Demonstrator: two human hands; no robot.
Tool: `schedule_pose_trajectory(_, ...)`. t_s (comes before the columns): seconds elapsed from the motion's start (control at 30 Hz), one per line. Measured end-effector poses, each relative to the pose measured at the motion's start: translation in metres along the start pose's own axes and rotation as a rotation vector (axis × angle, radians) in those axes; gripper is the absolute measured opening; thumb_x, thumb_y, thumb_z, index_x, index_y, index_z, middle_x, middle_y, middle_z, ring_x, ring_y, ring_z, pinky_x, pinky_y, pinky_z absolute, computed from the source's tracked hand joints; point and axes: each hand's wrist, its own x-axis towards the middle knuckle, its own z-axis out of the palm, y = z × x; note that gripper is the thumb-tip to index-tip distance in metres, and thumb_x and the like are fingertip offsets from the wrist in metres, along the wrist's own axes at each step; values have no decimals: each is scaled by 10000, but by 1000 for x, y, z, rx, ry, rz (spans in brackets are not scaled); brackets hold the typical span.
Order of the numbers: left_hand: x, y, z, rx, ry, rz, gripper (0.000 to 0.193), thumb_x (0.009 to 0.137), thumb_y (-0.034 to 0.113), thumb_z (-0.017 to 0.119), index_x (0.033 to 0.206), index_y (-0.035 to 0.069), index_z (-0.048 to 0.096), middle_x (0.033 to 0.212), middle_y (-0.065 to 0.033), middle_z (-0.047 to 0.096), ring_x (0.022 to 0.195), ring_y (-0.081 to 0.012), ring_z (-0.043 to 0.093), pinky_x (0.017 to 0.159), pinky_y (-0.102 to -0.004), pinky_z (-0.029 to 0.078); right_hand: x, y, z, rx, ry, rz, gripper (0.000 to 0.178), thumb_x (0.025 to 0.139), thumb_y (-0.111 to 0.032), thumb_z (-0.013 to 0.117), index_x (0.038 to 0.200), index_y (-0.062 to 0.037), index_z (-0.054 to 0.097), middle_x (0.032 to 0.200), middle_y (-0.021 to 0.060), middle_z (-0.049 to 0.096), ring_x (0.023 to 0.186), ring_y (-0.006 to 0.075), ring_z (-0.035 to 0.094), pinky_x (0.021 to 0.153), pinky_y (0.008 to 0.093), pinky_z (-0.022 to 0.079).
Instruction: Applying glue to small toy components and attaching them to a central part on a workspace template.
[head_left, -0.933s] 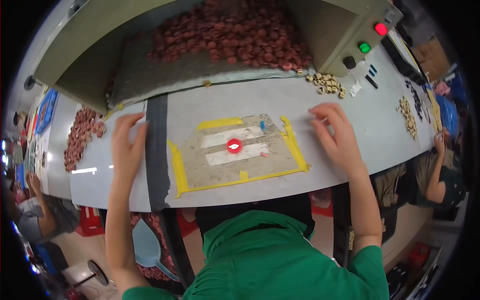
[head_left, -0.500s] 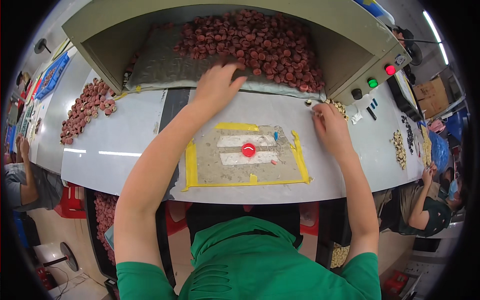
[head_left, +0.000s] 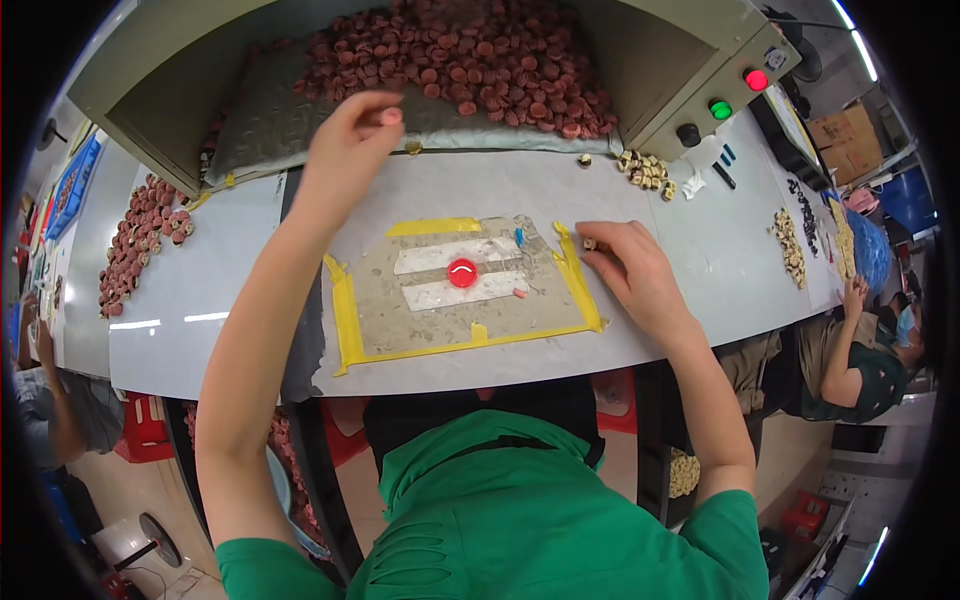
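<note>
My left hand [head_left: 345, 150] is raised over the front lip of the grey hopper [head_left: 250, 120]. Its fingertips pinch a small reddish round piece [head_left: 390, 116]. Behind it, the hopper holds a big heap of reddish-brown round pieces [head_left: 470, 55]. My right hand [head_left: 630, 270] rests at the right edge of the yellow-taped work mat [head_left: 400, 320], fingertips closed on a small tan ring-like piece [head_left: 590, 243]. A red glowing spot [head_left: 462, 272] shines in the mat's middle, between two white strips.
A small pile of tan pieces [head_left: 645, 170] lies right of the hopper mouth, and more tan pieces [head_left: 790, 245] lie farther right. Reddish pieces [head_left: 140, 235] are spread at the far left. A control box [head_left: 730, 90] has red and green lights. Other people sit at both sides.
My left hand went from the table's left side up into the hopper and now lifts back holding a reddish piece. My right hand moved down from the tan pile to the mat's right edge.
</note>
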Motion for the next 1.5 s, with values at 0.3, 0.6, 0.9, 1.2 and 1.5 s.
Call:
schedule_pose_trajectory(0.3,-142,14,-10,-689,-13,-410,325,924,97,554,1239,24,519,1095,-43,566,915,-87,537,830,-216,437,2,1,5,-45,-84,65,166,826,-23,613,991,-9,603,931,119,594,836,285,596,727,341,495)
schedule_pose_trajectory(0.6,-177,0,3,-1122,71,-373,337,977,158,475,1292,36,484,1087,-19,546,959,-90,526,855,-244,421,33,-70,40,96,-217,161,152,849,3,563,998,-5,585,957,130,578,837,282,591,726,335,490)
schedule_pose_trajectory(0.9,-183,-14,-2,-1244,2,-344,352,990,156,445,1323,41,439,1090,-17,533,975,-103,530,868,-255,423,51,-99,97,-3,-189,-269,269,704,24,631,960,-53,602,903,90,562,842,284,566,715,375,477)
schedule_pose_trajectory(1.2,-179,-14,0,-1259,54,-341,315,975,145,477,1277,55,461,1096,-15,533,967,-98,525,854,-243,413,57,-105,90,-114,-270,-321,231,706,-31,588,936,-61,584,889,79,551,881,273,562,766,368,457)
schedule_pose_trajectory(1.5,-181,-15,0,-1292,20,-304,280,987,142,450,1251,51,471,1078,-15,546,978,-100,526,848,-242,416,53,-96,94,155,-243,-117,178,784,-2,605,957,-43,611,928,86,558,843,264,569,736,343,474)
